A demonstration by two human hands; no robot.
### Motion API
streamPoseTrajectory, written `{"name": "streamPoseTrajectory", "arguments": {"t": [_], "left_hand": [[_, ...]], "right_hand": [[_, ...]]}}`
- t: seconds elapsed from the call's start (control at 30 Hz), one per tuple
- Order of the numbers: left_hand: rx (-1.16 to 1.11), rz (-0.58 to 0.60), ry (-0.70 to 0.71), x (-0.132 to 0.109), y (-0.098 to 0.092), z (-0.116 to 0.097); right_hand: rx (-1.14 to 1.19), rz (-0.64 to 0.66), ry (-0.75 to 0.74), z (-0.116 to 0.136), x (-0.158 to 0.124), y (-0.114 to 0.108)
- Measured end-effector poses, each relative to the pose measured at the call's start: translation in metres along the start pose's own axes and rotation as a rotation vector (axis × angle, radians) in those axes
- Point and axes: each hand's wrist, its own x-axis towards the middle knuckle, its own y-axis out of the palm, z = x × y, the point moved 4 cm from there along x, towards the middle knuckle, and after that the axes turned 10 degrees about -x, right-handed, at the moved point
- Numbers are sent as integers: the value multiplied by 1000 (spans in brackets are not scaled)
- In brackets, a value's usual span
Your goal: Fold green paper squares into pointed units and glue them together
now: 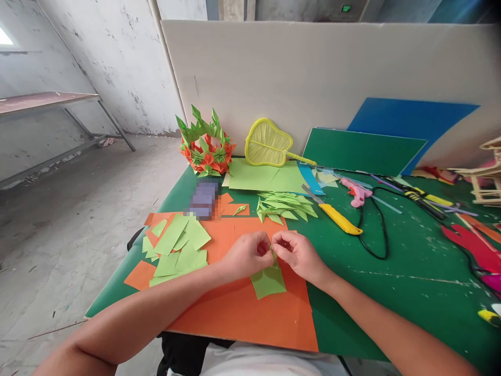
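Left hand (246, 256) and right hand (297, 253) pinched together on the far tip of a light green paper piece (268, 281). Long axis running away from the body, narrow end up at the fingertips, wide end lying toward the body on the orange sheet (242, 313) covering the green surface (391, 282).

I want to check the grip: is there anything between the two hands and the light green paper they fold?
Nothing visible. The left hand and the right hand both pinch the top of the light green paper directly, above the orange sheet.
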Motion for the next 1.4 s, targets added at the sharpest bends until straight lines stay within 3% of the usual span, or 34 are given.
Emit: {"name": "streamPoseTrajectory", "arguments": {"t": [0.53,0.87,1.4], "left_hand": [[-90,19,10,-1,1,1],[-556,-36,-84,5,-6,7],[-427,8,-58,7,-7,7]], "right_hand": [[299,102,114,-3,0,0],[364,26,187,-12,1,-4],[193,-88,115,-3,-3,-8]]}}
